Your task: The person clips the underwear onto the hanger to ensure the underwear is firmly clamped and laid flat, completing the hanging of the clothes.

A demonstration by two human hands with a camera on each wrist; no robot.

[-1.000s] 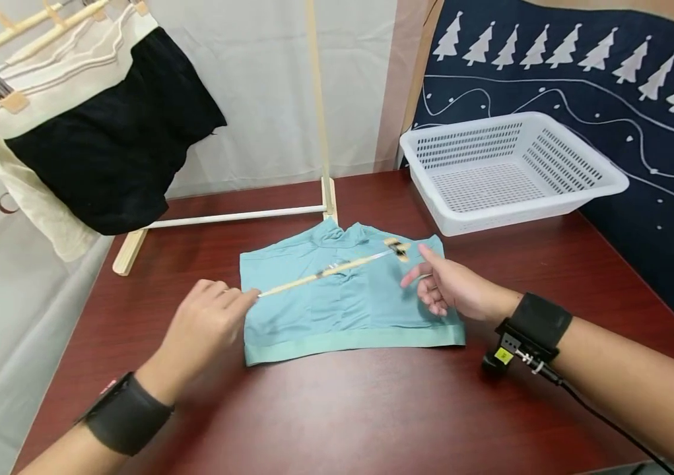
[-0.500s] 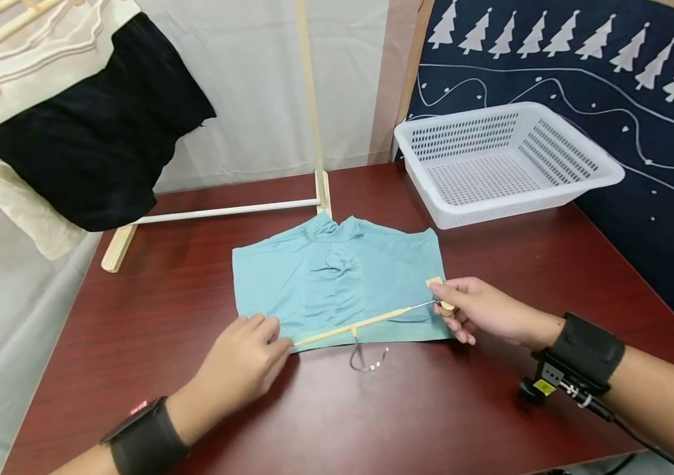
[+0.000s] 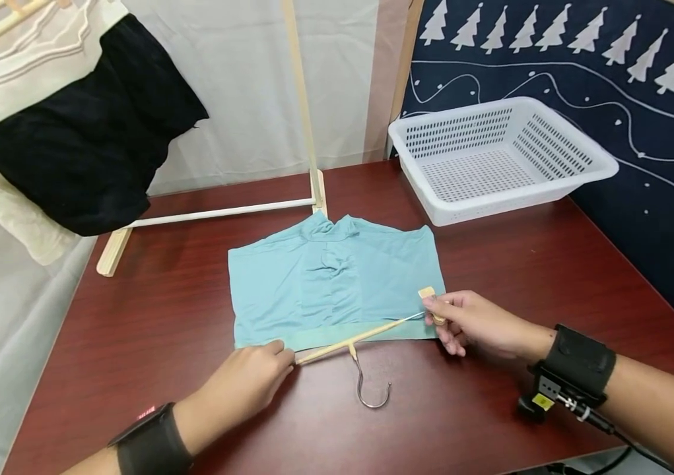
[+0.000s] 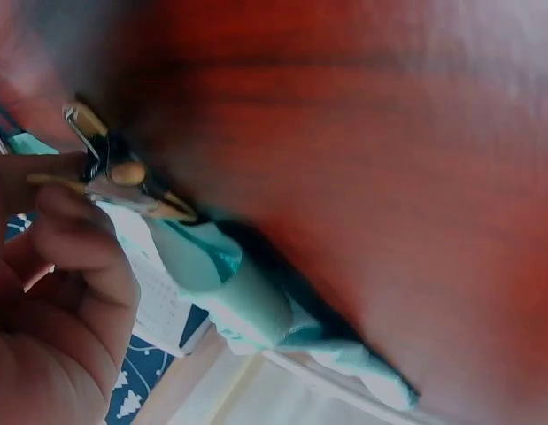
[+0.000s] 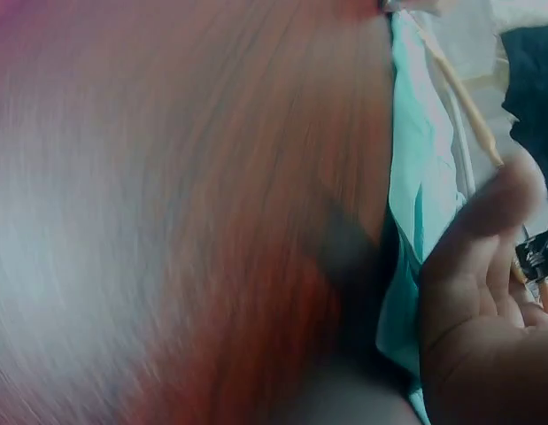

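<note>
With both hands pinching the end clips of the wooden clip hanger, left hand and right hand, keep bar level along the teal shorts' waistband on the desk, opening clips together.

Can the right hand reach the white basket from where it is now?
Probably yes: the right hand, pinching a hanger clip, has bare table between it and the white basket, though the hanger occupies its fingers.

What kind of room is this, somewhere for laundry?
Probably a laundry or clothes-hanging corner set up indoors. A wooden drying rack carries hung garments, a white plastic basket sits on the red-brown table, and both hands hold a clip hanger over teal shorts.
</note>
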